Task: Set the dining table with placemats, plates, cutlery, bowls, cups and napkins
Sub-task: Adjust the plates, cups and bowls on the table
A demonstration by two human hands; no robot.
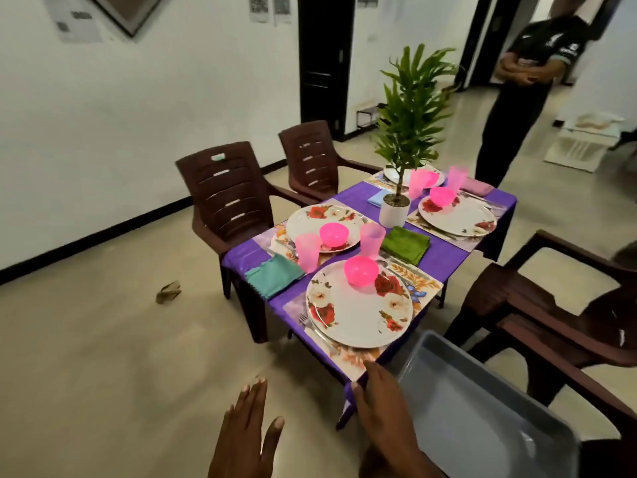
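Note:
The purple-covered table (444, 260) carries several floral placemats, each under a flowered plate. The nearest plate (358, 315) holds a pink bowl (361, 270), with a fork (310, 326) at its left. A second plate (303, 219) has a pink bowl (333, 234); pink cups (307, 251) (371, 240) stand beside it. A teal napkin (274, 276) and a green napkin (406, 244) lie flat. My left hand (244, 432) hovers with straight fingers over the floor. My right hand (386, 405) is at the left rim of a grey tub (482, 412), fingers straight.
A potted plant (400, 191) stands mid-table. Brown plastic chairs (227, 198) (312, 157) line the far side, another chair (565, 326) is at right under the tub. A person in dark clothes (517, 98) stands beyond the table. A crumpled scrap (168, 292) lies on the floor.

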